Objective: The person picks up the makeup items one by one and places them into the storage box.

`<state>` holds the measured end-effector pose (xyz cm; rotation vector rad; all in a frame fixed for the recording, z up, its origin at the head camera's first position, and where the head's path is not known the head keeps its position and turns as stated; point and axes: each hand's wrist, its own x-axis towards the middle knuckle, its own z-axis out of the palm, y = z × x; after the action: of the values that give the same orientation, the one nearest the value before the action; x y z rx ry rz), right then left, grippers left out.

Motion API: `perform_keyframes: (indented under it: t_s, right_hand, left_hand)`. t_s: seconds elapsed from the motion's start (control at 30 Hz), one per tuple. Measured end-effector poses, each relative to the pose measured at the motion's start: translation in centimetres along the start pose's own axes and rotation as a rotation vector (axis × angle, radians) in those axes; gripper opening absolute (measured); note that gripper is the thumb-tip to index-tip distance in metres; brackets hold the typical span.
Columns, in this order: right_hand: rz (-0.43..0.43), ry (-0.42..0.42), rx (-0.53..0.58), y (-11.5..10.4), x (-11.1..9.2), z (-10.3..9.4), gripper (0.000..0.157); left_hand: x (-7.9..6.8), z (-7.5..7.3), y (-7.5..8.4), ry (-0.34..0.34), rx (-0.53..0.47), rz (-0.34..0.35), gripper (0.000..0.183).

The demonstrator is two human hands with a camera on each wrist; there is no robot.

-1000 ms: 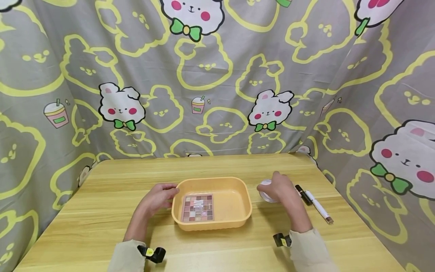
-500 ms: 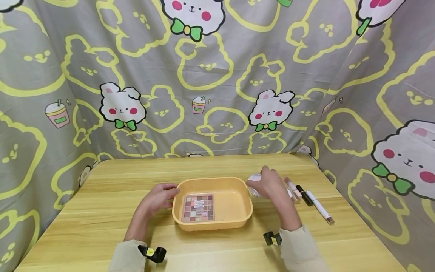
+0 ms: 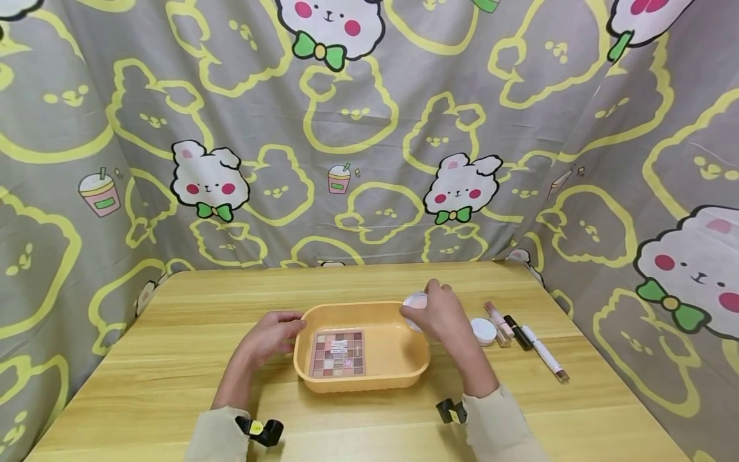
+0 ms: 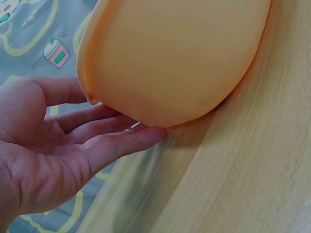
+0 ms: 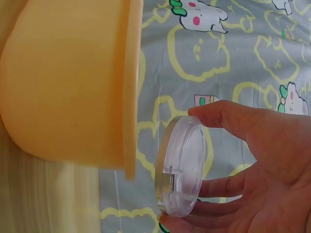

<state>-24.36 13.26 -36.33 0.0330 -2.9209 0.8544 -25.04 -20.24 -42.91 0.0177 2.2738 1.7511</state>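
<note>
My right hand point(image 3: 437, 313) pinches a round, clear-lidded powder compact point(image 5: 184, 167) between thumb and fingers. Its case has a gold-toned edge and a clasp. In the head view the compact overlaps the back right corner of a yellow plastic basin point(image 3: 360, 384); in the right wrist view a gap separates it from the basin's wall. My left hand point(image 3: 271, 333) holds the basin's left end, thumb on the rim and fingers against the outer wall, as the left wrist view shows. Inside the basin, an eyeshadow palette point(image 3: 337, 354) lies flat on the left side.
Right of the basin lie a white round compact point(image 3: 484, 331), pink lip gloss tubes point(image 3: 499, 321), a black tube point(image 3: 518, 332) and a long white pen-like stick point(image 3: 545, 353). A patterned curtain point(image 3: 369, 212) hangs behind the wooden table point(image 3: 323, 282).
My right hand has moved left with the powder compact, from beside the cosmetics to the basin's back right corner. The white compact and lip tubes are uncovered. My left hand stays put.
</note>
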Motion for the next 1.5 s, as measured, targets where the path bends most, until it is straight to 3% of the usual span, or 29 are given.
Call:
perform_keyframes:
  t_s: [0.43, 0.63, 1.0, 1.2, 1.5]
  right_hand:
    - [-0.032, -0.004, 0.007, -1.8, -0.6, 1.4, 0.065]
    - [-0.056, -0.016, -0.006, -2.6, -1.1, 2.4, 0.063]
    - [-0.079, -0.101, -0.047, -3.3, -1.8, 4.3, 0.076]
    - [-0.128, -0.122, -0.054, -3.3, -2.0, 5.3, 0.071]
    - [-0.107, -0.173, -0.047, -3.1, -1.9, 5.9, 0.069]
  left_hand:
    - [0.0, -0.1, -0.1, 0.011, -0.007, 0.001, 0.047]
    - [-0.1, -0.1, -0.1, -0.017, 0.002, 0.018, 0.049]
    - [0.1, -0.2, -0.2, -0.006, -0.007, 0.012, 0.047]
    - [0.2, -0.3, -0.4, -0.004, -0.019, 0.014, 0.044]
    - [0.2, -0.3, -0.3, -0.003, -0.014, 0.013, 0.043]
